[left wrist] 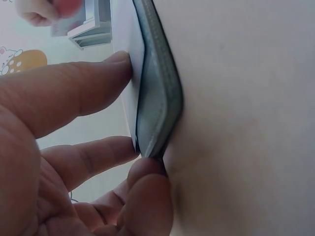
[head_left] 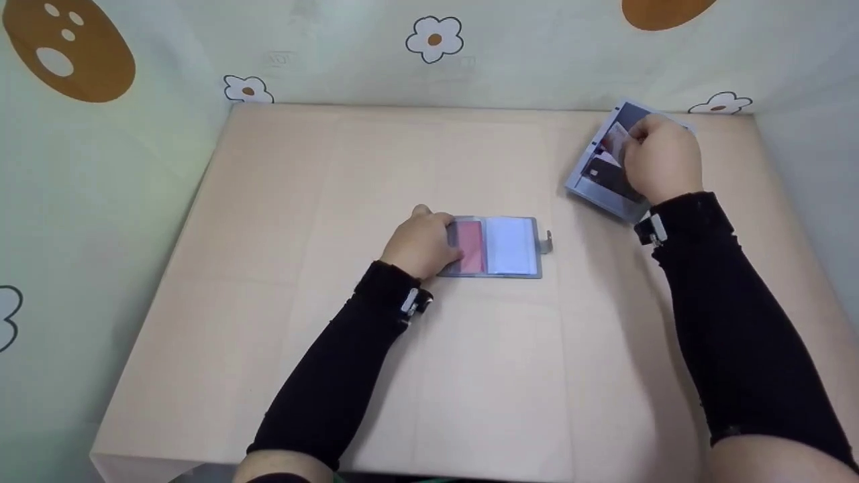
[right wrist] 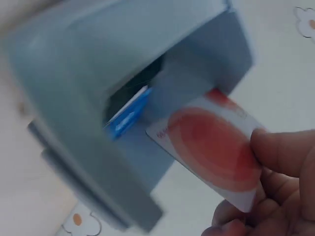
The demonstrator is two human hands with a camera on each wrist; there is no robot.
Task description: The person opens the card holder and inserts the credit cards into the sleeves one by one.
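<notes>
A small grey card holder (head_left: pixel 513 245) lies opened out on the table, with a pink-red card (head_left: pixel 472 247) in its left side and clear sleeves on its right. My left hand (head_left: pixel 417 243) grips the holder's left edge; in the left wrist view the thumb (left wrist: pixel 93 88) presses on the inside while other fingertips meet the rim. At the back right, my right hand (head_left: pixel 666 161) pinches a red and white card (right wrist: pixel 206 147) by one end, just at the opening of a grey box (head_left: pixel 599 202). Inside the box are a black card (head_left: pixel 609 178) and a blue card (right wrist: pixel 129 115).
A pale peach cloth covers the table (head_left: pixel 470 376). Behind it stands a light wall (head_left: pixel 335 47) with flower prints, close to the box. The holder's clasp strap (head_left: pixel 546 241) sticks out to the right.
</notes>
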